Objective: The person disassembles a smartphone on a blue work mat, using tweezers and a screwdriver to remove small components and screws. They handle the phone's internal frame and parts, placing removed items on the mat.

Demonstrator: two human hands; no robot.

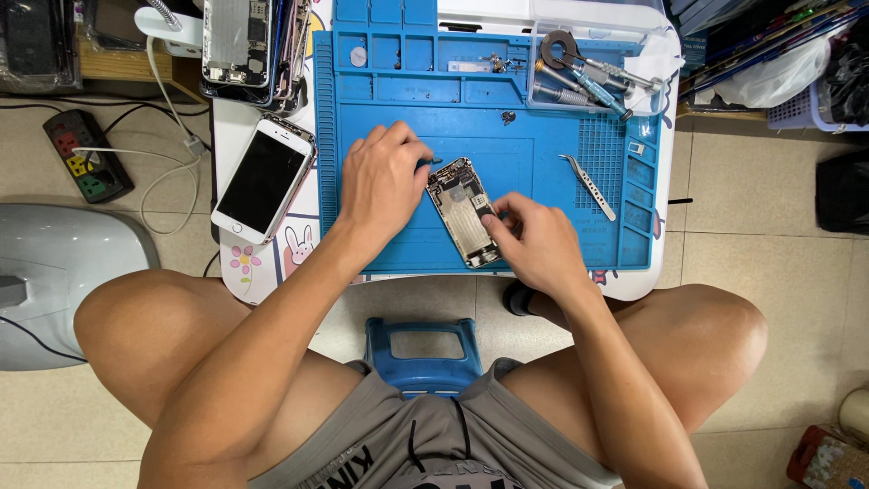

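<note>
1. I see the opened phone body point(463, 213) lying tilted on the blue work mat point(543, 163), near the mat's middle, its inner parts facing up.
2. My left hand point(383, 179) rests on the mat just left of the phone body, fingers curled shut around a small dark tool point(425, 163) whose tip pokes out toward the phone's upper end.
3. My right hand point(534, 240) sits at the phone's lower right edge, fingertips point(493, 217) pinched together on its inner parts; I cannot tell whether they grip anything.
4. A pair of metal tweezers point(588, 186) lies on the mat to the right, well apart from both hands.
5. A white phone point(263, 177) with a dark screen lies on the counter point(237, 127) left of the mat.
6. Screwdrivers point(588, 81) rest in a tray at the mat's upper right.
</note>
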